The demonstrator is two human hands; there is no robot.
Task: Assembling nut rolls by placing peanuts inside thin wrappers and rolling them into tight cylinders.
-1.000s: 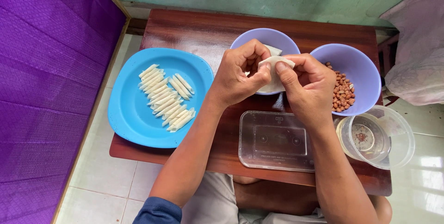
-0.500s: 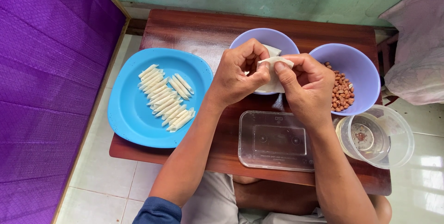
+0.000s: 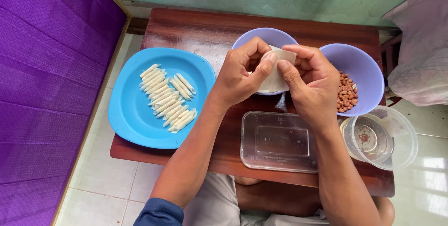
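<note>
I've got both hands, left hand (image 3: 240,76) and right hand (image 3: 310,81), fingers pinching the white wrapper (image 3: 276,74), probably mid-roll; next needs tight, even rolling.

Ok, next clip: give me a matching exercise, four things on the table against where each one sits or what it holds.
Things:
1. blue plate
2. right-hand purple bowl
3. clear rectangular container
4. round clear tub

Descriptions:
A. at the table's right front corner, holding clear liquid
B. holds peanuts
C. empty, at the front edge below the hands
D. carries rows of pale rolled wrappers, on the left

Pairs: 1-D, 2-B, 3-C, 4-A
</note>
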